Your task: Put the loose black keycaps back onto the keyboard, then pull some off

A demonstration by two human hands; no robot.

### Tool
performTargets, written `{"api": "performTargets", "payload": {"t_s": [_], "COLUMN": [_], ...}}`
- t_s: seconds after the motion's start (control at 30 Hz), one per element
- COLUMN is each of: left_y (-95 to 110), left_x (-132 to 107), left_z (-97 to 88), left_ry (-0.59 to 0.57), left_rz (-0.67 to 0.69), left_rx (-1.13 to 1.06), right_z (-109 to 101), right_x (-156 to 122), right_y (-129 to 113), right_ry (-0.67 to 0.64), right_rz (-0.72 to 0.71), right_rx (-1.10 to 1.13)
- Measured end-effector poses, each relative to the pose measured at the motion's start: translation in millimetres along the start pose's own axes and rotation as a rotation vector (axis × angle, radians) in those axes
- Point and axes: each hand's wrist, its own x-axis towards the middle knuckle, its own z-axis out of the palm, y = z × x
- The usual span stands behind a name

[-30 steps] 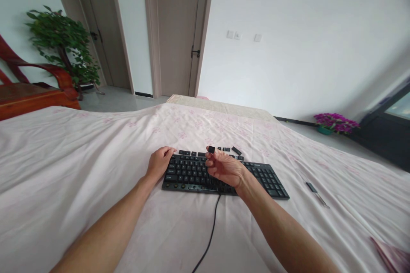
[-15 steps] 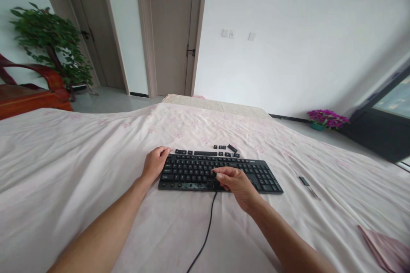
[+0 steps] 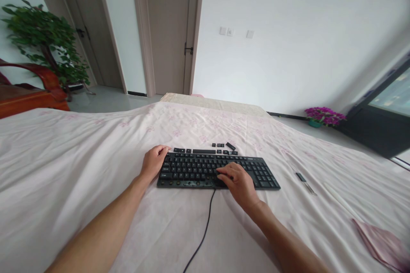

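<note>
A black keyboard (image 3: 182, 170) lies on the pale floral cloth, its front row stripped of keycaps so the bare sockets show. My left hand (image 3: 154, 162) is closed on the keyboard's back left corner. Over the right of the letter keys, my right hand (image 3: 236, 179) is pinched low against the keyboard; the small dark keycap between its fingertips is mostly hidden. Behind the keyboard lies a row of loose keycaps, among them the long space bar (image 3: 204, 151). A few more small ones and a longer keycap (image 3: 230, 146) lie farther back.
A wire keycap puller (image 3: 301, 177) with a dark handle lies on the cloth (image 3: 128, 222) to the right. The keyboard's cable (image 3: 205, 234) runs toward me between my arms. A pink cloth (image 3: 381, 241) lies at the lower right.
My right hand has lowered with the keycap and come in closer to the keys, slightly to the right along the keyboard. My left hand stays at the corner. The view has shifted a little.
</note>
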Motion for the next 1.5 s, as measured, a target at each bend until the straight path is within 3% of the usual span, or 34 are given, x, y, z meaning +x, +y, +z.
{"api": "performTargets", "payload": {"t_s": [0.3, 1.23, 1.5], "left_y": [3, -3, -5], "left_x": [-1, 2, 3], "left_z": [-1.3, 0.8, 1.4], "left_ry": [0.006, 0.009, 0.013], "left_rz": [0.012, 0.014, 0.031], "left_rx": [-0.009, 0.012, 0.02], "right_z": [-2, 14, 15], "right_x": [1, 6, 8], "right_y": [2, -26, -27], "right_ry": [0.031, -0.105, -0.05], "right_rz": [-0.054, -0.248, -0.286], "right_rx": [-0.156, -0.475, -0.49]}}
